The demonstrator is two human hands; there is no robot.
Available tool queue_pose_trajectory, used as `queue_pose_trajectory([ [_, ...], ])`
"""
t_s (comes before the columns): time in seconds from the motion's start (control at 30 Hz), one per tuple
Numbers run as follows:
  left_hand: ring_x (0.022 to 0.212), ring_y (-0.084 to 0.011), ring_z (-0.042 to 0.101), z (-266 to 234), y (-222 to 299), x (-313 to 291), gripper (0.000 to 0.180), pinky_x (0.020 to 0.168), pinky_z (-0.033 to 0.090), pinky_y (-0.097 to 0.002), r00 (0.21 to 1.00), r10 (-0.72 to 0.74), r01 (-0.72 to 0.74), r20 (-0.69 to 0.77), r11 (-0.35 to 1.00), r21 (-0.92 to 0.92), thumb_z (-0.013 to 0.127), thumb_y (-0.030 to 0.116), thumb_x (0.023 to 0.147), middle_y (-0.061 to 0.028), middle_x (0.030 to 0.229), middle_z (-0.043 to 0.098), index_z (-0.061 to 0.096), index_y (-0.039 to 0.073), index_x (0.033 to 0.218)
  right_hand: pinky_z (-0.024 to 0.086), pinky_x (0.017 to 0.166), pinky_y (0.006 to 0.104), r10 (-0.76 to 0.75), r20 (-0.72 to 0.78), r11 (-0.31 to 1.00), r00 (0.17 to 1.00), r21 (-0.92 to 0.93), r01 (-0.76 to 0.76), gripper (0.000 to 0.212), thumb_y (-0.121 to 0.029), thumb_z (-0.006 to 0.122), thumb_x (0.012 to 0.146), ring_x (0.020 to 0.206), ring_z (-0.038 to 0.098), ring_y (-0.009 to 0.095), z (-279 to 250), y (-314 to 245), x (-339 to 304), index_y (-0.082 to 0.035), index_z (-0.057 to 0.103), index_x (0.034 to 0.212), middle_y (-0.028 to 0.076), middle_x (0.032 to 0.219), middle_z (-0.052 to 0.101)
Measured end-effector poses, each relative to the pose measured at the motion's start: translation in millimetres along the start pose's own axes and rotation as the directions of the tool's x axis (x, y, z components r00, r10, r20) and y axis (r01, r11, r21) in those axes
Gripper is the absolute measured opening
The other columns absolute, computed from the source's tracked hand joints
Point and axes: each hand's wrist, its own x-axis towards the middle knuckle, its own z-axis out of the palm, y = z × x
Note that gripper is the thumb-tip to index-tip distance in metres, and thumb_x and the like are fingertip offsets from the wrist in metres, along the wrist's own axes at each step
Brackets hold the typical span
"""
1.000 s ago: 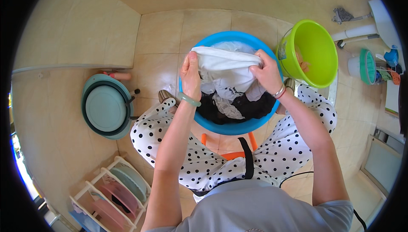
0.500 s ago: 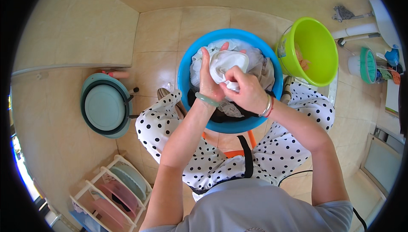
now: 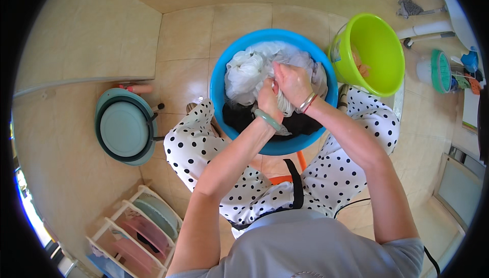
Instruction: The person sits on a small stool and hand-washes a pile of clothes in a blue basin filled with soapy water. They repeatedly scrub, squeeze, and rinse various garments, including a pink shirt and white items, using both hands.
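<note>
Both my hands are over a blue basin (image 3: 218, 89) on the tiled floor between my knees. My left hand (image 3: 270, 99), with a green bangle at its wrist, is closed around a bunched white cloth (image 3: 286, 106). Close beside it on the right, my right hand (image 3: 294, 84) also grips this cloth; silver and red bands circle that wrist. Part of the cloth is hidden by the fingers and shows below and between the hands. Wet white laundry (image 3: 247, 72) fills the far part of the basin. Dark clothes (image 3: 237, 117) lie in its near part.
A lime-green bucket (image 3: 382, 49) with something peach-coloured inside stands right of the basin. Pale green basins (image 3: 125, 128) hang at the left wall. A white rack (image 3: 109, 222) holds several basins at lower left. An orange stool leg (image 3: 301, 161) shows beneath the blue basin.
My left hand has gone from spread fingers under the opened-out cloth to a closed grip. The cloth is now bunched between both hands, and more of the white laundry shows at the left.
</note>
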Motion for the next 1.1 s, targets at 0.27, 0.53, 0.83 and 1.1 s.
queue_pose_trajectory([
  [0.27,0.082,-0.0212,0.061,13,18,-25,0.020,0.071,0.049,-0.0332,0.997,-0.042,0.058,0.067,0.968,-0.246,0.042,0.023,0.091,-0.0074,0.087,0.061,0.057,0.009,0.089,0.046,0.050,0.0412,-0.063,0.067,0.998,0.996,-0.020,0.065,0.024,-0.019,0.052,0.089,0.058,0.057,0.034,0,-30,1,-0.002,0.051,0.072,0.017,0.066,0.056],
  [0.53,0.077,-0.0170,0.057,-51,1,22,0.023,0.069,0.047,-0.0324,0.866,0.182,0.007,0.466,0.927,-0.374,0.044,0.029,0.091,-0.0045,0.082,0.056,0.055,0.009,0.085,0.046,0.052,0.0435,-0.087,-0.138,0.991,0.987,0.085,0.100,0.033,-0.021,0.048,0.091,0.059,0.057,0.037,6,-61,14,-0.002,0.055,0.065,0.019,0.063,0.057],
  [0.83,0.088,-0.0228,0.060,-22,1,15,0.025,0.077,0.049,-0.0384,0.999,-0.047,0.045,-0.021,0.997,-0.066,0.034,0.021,0.094,-0.0076,0.092,0.060,0.055,0.007,0.093,0.050,0.062,0.0421,0.175,0.013,0.982,0.984,-0.067,-0.174,0.031,-0.022,0.049,0.091,0.068,0.061,0.034,10,-11,12,-0.003,0.056,0.068,0.017,0.063,0.058],
  [1.1,0.077,-0.0183,0.058,24,25,-34,0.028,0.073,0.049,-0.0340,0.985,-0.164,0.151,-0.060,0.974,-0.169,0.039,0.029,0.092,-0.0041,0.078,0.059,0.055,0.009,0.082,0.048,0.065,0.0457,0.024,0.162,0.999,0.987,-0.048,-0.016,0.030,-0.030,0.047,0.091,0.072,0.060,0.034,0,-20,2,-0.006,0.057,0.077,0.016,0.073,0.061],
])
